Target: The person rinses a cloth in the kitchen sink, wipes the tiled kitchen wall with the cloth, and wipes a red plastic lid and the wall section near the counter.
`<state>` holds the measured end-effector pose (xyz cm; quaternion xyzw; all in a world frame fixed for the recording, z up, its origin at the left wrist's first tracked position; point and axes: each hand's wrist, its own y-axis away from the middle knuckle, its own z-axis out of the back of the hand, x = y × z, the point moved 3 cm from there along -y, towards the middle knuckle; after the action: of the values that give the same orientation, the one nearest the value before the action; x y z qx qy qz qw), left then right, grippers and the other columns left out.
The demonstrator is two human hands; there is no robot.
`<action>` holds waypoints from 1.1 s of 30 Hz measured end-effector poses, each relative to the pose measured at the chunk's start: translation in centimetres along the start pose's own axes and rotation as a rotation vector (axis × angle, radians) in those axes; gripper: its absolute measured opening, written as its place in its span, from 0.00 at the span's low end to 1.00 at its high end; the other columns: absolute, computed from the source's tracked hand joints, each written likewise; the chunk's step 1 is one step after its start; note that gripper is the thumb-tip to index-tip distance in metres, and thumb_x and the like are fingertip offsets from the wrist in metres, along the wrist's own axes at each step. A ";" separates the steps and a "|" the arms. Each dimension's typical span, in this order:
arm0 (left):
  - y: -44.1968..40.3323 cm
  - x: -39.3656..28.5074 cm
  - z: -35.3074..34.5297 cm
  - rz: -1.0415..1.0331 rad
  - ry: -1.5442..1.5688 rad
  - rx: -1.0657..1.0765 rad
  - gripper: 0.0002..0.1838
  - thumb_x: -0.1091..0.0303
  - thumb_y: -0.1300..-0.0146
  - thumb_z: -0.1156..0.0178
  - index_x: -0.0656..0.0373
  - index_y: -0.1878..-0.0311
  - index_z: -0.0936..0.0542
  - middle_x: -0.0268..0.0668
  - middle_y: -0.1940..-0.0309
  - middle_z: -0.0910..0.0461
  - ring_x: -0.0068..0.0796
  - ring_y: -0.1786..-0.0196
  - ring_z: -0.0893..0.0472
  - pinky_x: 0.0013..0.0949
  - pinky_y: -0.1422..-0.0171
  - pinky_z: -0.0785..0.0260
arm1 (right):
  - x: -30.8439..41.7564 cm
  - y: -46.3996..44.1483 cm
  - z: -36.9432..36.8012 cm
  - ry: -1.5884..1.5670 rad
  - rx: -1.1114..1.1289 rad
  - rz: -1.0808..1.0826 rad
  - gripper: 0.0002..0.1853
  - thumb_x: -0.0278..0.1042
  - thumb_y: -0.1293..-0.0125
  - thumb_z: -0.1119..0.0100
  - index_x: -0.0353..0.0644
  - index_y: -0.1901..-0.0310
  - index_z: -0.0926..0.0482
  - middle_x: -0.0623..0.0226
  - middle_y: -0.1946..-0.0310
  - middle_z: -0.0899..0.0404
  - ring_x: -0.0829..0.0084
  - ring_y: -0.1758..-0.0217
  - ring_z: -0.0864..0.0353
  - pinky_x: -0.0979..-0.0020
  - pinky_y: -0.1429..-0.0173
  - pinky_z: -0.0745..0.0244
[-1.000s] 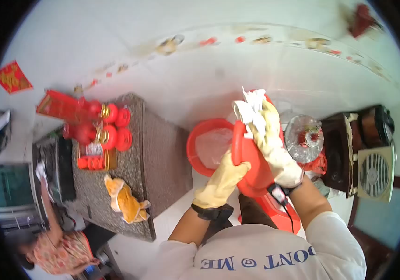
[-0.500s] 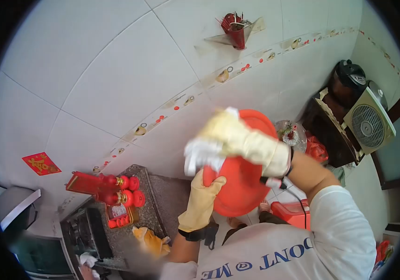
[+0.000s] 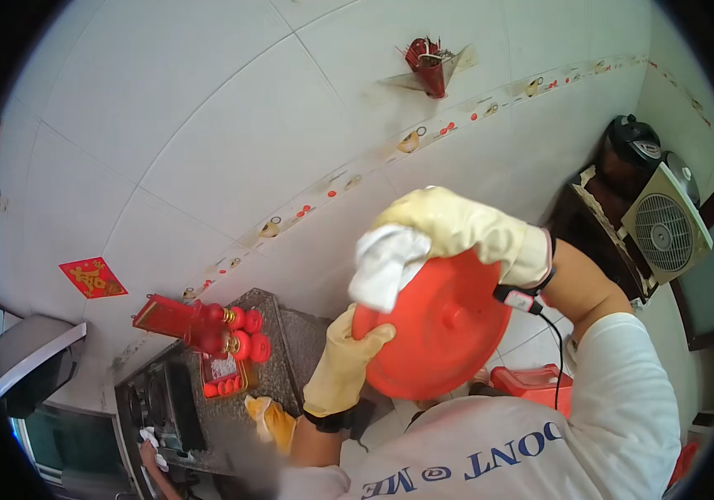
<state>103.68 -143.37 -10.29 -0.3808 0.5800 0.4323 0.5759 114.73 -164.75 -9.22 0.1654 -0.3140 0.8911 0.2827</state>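
Note:
A round red plastic lid [image 3: 432, 342] with a small knob in its middle is held up, tilted, in front of my chest. My left hand [image 3: 340, 362], in a cream rubber glove, is closed on the lid's left rim, thumb over the near face. My right hand [image 3: 457, 223], gloved alike, curves over the upper edge and grips a white cloth [image 3: 386, 262]. The cloth lies against the lid's upper left rim and hangs down beside it. Some right fingertips are hidden behind the cloth and lid.
Red lantern-like ornaments [image 3: 236, 332] and a yellow cloth [image 3: 271, 421] lie on the stone counter left. Another person's hand [image 3: 150, 458] holds a white cloth by the stove [image 3: 157, 408]. A box fan [image 3: 664, 221] stands right; a red plastic container [image 3: 532, 383] sits on the floor.
The lid has turned so its knobbed face shows more. My right hand with the cloth has shifted along the rim and now appears less blurred. My left hand keeps its hold.

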 end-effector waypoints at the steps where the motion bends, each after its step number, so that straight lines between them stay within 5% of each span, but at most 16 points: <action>1: 0.5 0.5 0.3 0.183 0.127 0.013 0.25 0.78 0.39 0.36 0.65 0.37 0.23 0.33 0.49 0.18 0.22 0.49 0.20 0.29 0.41 0.27 | -0.5 0.7 0.0 0.001 0.024 -0.060 0.24 0.42 0.42 0.32 0.52 0.42 0.21 0.60 0.50 0.16 0.54 0.44 0.18 0.55 0.43 0.21; 3: 0.2 1.4 0.9 0.185 0.092 0.031 0.23 0.77 0.37 0.35 0.65 0.38 0.23 0.34 0.48 0.17 0.22 0.48 0.19 0.30 0.41 0.26 | 0.3 1.3 0.8 -0.001 0.079 -0.180 0.25 0.42 0.42 0.32 0.51 0.42 0.22 0.60 0.48 0.17 0.55 0.42 0.19 0.55 0.41 0.22; 8: -2.1 1.4 2.7 0.204 -0.082 0.071 0.17 0.74 0.36 0.32 0.64 0.44 0.19 0.29 0.55 0.17 0.17 0.54 0.21 0.27 0.46 0.27 | 4.4 -1.0 0.1 0.394 0.066 -0.010 0.24 0.34 0.51 0.29 0.50 0.49 0.19 0.66 0.65 0.18 0.57 0.62 0.13 0.51 0.63 0.20; 13: -1.4 2.7 2.5 0.076 -0.126 -0.241 0.09 0.71 0.40 0.29 0.64 0.58 0.14 0.23 0.70 0.20 0.13 0.66 0.27 0.25 0.61 0.34 | 5.1 -2.2 0.8 0.543 0.058 0.099 0.23 0.37 0.49 0.31 0.51 0.49 0.21 0.66 0.65 0.18 0.58 0.62 0.14 0.52 0.65 0.20; 16: -0.9 1.9 3.2 0.042 -0.184 -0.179 0.09 0.70 0.40 0.30 0.65 0.59 0.15 0.25 0.70 0.21 0.14 0.67 0.28 0.25 0.61 0.33 | 3.7 -1.2 2.6 0.378 0.114 -0.003 0.21 0.39 0.45 0.31 0.49 0.49 0.22 0.64 0.59 0.17 0.55 0.56 0.14 0.53 0.58 0.18; 20: 1.5 0.5 3.2 0.092 -0.113 -0.248 0.11 0.68 0.38 0.31 0.67 0.58 0.15 0.28 0.68 0.19 0.15 0.67 0.27 0.25 0.60 0.33 | 0.0 1.2 2.9 0.093 -0.107 0.016 0.27 0.39 0.45 0.28 0.50 0.42 0.22 0.64 0.52 0.16 0.56 0.47 0.16 0.57 0.43 0.20; 22: 2.4 0.8 4.1 0.038 -0.042 -0.274 0.12 0.68 0.38 0.32 0.67 0.57 0.15 0.28 0.66 0.19 0.15 0.66 0.27 0.25 0.60 0.33 | -1.3 2.7 3.4 -0.050 -0.152 -0.088 0.26 0.41 0.43 0.27 0.49 0.43 0.22 0.64 0.52 0.16 0.55 0.47 0.16 0.57 0.43 0.20; 25: 0.9 -1.2 5.1 0.286 -0.123 -0.147 0.21 0.68 0.40 0.29 0.69 0.46 0.17 0.36 0.53 0.15 0.25 0.52 0.18 0.31 0.45 0.26 | -2.4 3.0 2.6 -0.109 -0.156 -0.162 0.25 0.43 0.40 0.28 0.49 0.42 0.22 0.62 0.51 0.16 0.54 0.48 0.16 0.58 0.44 0.20; 33: -1.9 -4.9 5.5 0.228 -0.119 -0.002 0.21 0.71 0.38 0.31 0.67 0.42 0.19 0.37 0.49 0.15 0.24 0.48 0.18 0.34 0.40 0.25 | 1.6 -0.9 5.1 0.084 -0.127 -0.137 0.22 0.32 0.43 0.32 0.47 0.46 0.23 0.56 0.54 0.17 0.52 0.49 0.16 0.55 0.48 0.20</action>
<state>107.57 -139.07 -5.28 -0.2868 0.5840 0.5174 0.5559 114.61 -166.90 -4.23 0.1309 -0.3455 0.8543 0.3657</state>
